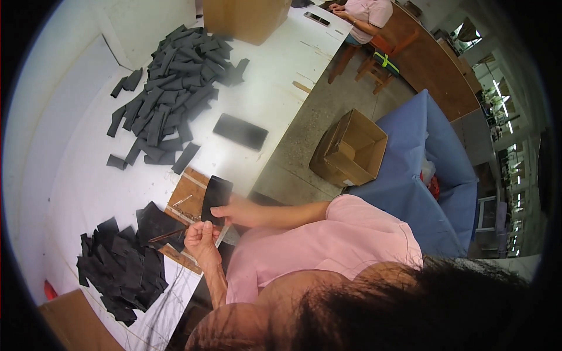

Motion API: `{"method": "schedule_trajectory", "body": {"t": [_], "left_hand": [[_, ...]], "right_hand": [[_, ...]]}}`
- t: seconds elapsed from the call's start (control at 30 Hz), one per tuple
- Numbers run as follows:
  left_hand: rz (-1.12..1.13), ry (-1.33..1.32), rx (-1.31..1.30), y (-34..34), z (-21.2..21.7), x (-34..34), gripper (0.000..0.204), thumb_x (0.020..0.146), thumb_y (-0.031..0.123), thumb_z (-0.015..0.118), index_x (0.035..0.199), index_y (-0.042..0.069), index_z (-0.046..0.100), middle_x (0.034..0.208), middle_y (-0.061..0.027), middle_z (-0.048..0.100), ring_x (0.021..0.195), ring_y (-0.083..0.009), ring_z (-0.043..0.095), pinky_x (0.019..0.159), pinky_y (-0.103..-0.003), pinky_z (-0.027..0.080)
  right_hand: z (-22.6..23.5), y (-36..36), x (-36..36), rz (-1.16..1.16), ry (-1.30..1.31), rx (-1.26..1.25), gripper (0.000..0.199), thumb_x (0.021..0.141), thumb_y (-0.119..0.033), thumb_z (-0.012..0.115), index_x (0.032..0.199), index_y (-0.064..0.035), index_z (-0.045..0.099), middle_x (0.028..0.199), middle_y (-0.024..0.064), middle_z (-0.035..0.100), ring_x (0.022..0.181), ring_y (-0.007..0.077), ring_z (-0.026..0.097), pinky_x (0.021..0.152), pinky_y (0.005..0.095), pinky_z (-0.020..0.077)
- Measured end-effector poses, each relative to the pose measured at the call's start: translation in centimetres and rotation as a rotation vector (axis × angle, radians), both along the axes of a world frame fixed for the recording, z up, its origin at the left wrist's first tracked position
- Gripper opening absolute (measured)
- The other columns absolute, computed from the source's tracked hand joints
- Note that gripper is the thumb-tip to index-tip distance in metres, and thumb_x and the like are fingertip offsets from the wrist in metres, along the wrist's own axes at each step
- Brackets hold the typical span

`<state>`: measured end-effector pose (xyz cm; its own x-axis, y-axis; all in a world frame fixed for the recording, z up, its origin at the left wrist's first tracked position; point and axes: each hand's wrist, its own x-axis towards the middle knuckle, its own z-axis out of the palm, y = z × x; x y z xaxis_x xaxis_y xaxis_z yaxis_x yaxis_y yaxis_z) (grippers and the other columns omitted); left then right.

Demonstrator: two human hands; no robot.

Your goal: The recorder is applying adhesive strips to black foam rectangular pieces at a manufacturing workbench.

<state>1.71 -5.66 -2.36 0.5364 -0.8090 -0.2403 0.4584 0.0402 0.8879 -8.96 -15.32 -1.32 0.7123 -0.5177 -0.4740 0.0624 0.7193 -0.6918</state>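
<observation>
My right hand [239,210] grips a flat black fabric-like strip [218,193], its thumb lying across the lower part. Just below and to the left, my left hand [202,241] pinches a thin brown stick-like tool [167,235] that points left; its exact kind is unclear. The left fingertips are close to the strip's lower end, and whether they touch it is hidden. Beneath both hands is a brown wooden board [190,193] with pale strips along it. A larger black flat piece [157,225] lies on the board's left side, under the tool.
A heap of loose black pieces [123,269] lies at the near left; a bigger heap of dark grey strips [170,88] lies farther off. A dark phone-like slab [240,131], a cardboard box [246,20], an open carton [354,149], a blue-covered bin [404,158] and a seated person [366,14] are around.
</observation>
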Motion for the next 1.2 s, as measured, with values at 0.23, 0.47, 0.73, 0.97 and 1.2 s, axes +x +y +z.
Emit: {"method": "schedule_trajectory", "body": {"t": [0.23,0.47,0.73,0.97,1.2], "left_hand": [[0.035,0.012,-0.136,-0.2,0.3,-0.3,0.01,0.074,0.006,0.064,0.073,0.004,0.054,0.059,-0.0035,0.056,0.049,-0.0077,0.05,0.048,-0.018,0.041],[0.021,0.043,-0.157,0.0,0.3,0.0,0.011,0.074,0.005,0.063,0.075,0.003,0.053,0.061,-0.003,0.056,0.049,-0.0079,0.049,0.049,-0.018,0.041],[-0.004,0.107,-0.099,0.2,0.3,0.1,0.011,0.074,0.001,0.061,0.082,0.003,0.054,0.068,-0.0032,0.058,0.05,-0.0086,0.05,0.049,-0.018,0.041],[-0.015,0.155,-0.089,0.5,-0.2,0.5,0.009,0.074,0.003,0.06,0.082,0.002,0.054,0.069,-0.0036,0.058,0.052,-0.0088,0.05,0.05,-0.017,0.04],[0.077,0.007,-0.11,0.4,0.1,-0.2,0.008,0.075,0.004,0.06,0.079,0.002,0.054,0.069,-0.003,0.057,0.053,-0.0066,0.049,0.05,-0.016,0.039]], "right_hand": [[-0.8,0.4,0.8,-0.071,-0.162,-0.035,0.014,0.078,-0.023,0.062,0.083,-0.0139,0.053,0.066,-0.0045,0.05,0.048,0.0034,0.039,0.042,0.0165,0.0301],[-0.8,0.7,1.3,-0.063,-0.173,-0.061,0.018,0.079,-0.029,0.06,0.082,-0.014,0.052,0.064,-0.0049,0.05,0.047,0.0026,0.038,0.041,0.016,0.0274],[-0.6,0.8,1.1,-0.13,-0.159,-0.32,0.019,0.079,-0.027,0.06,0.083,-0.0099,0.053,0.065,-0.0045,0.051,0.052,0.0023,0.043,0.044,0.0159,0.0329],[-0.3,1.4,1.3,-0.207,-0.225,-0.497,0.019,0.079,-0.02,0.06,0.088,-0.0055,0.053,0.073,-0.0023,0.052,0.067,0.005,0.049,0.054,0.0184,0.0401],[-0.4,1.5,1.1,-0.099,-0.214,-0.488,0.017,0.079,-0.018,0.06,0.086,-0.0058,0.051,0.073,-0.0029,0.05,0.063,0.0039,0.046,0.052,0.0173,0.0389]]}}
